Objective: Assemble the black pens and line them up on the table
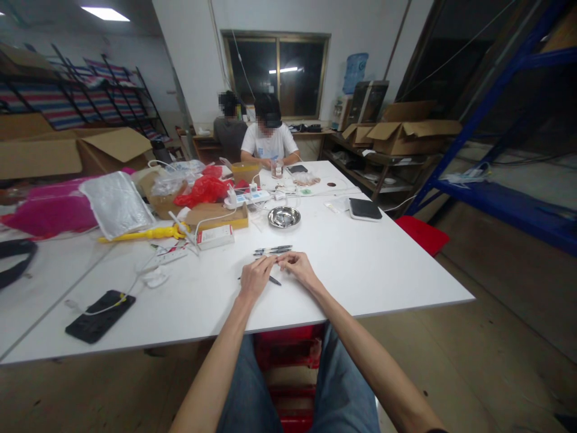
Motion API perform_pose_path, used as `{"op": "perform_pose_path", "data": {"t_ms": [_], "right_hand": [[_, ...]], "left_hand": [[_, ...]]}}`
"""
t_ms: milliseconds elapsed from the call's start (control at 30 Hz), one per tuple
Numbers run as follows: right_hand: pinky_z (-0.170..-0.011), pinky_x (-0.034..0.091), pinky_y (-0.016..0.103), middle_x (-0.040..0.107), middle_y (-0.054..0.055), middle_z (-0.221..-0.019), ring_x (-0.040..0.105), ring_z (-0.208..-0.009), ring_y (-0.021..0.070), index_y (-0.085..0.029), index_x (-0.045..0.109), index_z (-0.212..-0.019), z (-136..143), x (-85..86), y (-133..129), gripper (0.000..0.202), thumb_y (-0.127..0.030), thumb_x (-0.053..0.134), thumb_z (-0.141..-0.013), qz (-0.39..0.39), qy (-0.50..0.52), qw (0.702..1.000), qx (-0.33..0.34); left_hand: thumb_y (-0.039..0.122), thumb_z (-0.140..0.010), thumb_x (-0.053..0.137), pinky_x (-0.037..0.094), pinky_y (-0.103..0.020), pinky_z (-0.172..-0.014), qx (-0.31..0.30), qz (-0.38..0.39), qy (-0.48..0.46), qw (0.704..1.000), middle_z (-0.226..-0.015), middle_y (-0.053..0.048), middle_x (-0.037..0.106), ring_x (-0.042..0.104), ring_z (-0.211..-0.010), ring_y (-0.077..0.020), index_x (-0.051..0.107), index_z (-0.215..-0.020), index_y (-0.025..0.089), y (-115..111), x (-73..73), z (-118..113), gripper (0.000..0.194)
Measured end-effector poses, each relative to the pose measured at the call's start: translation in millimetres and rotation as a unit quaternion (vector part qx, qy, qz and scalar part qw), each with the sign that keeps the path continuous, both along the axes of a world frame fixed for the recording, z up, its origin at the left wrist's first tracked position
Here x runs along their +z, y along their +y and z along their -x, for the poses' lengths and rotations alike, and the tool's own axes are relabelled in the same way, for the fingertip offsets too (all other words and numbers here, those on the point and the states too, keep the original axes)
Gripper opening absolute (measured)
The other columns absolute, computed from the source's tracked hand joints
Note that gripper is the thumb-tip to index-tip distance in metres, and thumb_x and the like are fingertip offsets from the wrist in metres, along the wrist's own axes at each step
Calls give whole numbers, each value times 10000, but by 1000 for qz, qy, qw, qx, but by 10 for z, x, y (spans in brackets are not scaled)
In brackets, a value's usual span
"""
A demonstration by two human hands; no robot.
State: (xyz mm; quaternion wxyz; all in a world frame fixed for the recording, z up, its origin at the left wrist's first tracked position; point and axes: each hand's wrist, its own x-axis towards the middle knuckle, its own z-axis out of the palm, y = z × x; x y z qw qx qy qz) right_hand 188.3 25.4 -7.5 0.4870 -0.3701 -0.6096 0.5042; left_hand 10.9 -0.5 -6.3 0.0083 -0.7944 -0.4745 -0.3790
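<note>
My left hand (pixel 256 278) and my right hand (pixel 296 266) meet fingertip to fingertip over the white table (pixel 406 270). Both have their fingers closed in a pinch, and whatever is between them is too small to make out. Just beyond my hands lie several dark pens (pixel 273 249) side by side. Another dark pen (pixel 274 281) rests on the table under and beside my left hand. A shiny metal bowl (pixel 283 217) stands farther back, behind the pens.
On the left are a black phone (pixel 100 316), a white box (pixel 215 237), a yellow tool (pixel 148 233), cables and plastic bags (pixel 210 187). A black-topped device (pixel 365 209) sits right. A person (pixel 269 141) works across the table, with another behind; a red stool (pixel 421 234) stands right.
</note>
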Motion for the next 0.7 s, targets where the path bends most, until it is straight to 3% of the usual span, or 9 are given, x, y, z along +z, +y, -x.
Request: {"op": "perform_pose_path", "data": {"t_ms": [133, 267, 400, 533, 700], "right_hand": [[-572, 380, 238, 621, -19, -625, 510, -570, 129, -168, 684, -870, 58, -62, -30, 332, -446, 781, -717, -67, -99, 993, -9], [-654, 403, 255, 637, 3, -728, 539, -687, 152, -182, 675, -773, 103, -115, -60, 198, -306, 801, -684, -162, -234, 959, 15], [-675, 419, 268, 649, 12, -762, 548, -700, 157, -178, 681, -775, 66, -129, -35, 28, -190, 678, -750, -153, -198, 968, -36], [-795, 441, 331, 656, 41, -857, 563, -835, 204, -193, 680, -870, 1, -79, -31, 81, -251, 632, -841, -174, -172, 959, -140], [-876, 417, 384, 649, 67, -970, 538, -944, 238, -212, 658, -956, -21, -38, -74, 99, -231, 572, -911, -216, -211, 939, -163]], "left_hand": [[323, -1002, 435, 502, -277, -844, 60, 25, -50, 997, -1045, -45, 731, 682, -963, -177, 678, -1094, 235, 3, 59, 11, 274], [332, -1007, 410, 471, -257, -792, 123, 72, -59, 988, -1002, -38, 712, 663, -938, -172, 661, -1064, 234, 7, 116, 13, 276], [325, -1005, 415, 440, -251, -734, 164, 93, -53, 981, -1006, -33, 697, 650, -922, -172, 658, -1039, 241, 18, 119, 22, 259], [323, -1003, 426, 438, -257, -736, 133, 93, -34, 986, -1010, -25, 690, 645, -942, -173, 670, -1019, 246, 28, 101, 24, 256], [335, -1000, 442, 453, -259, -766, 75, 77, -22, 994, -983, -26, 681, 636, -951, -164, 696, -989, 242, 31, 66, 20, 271]]}}
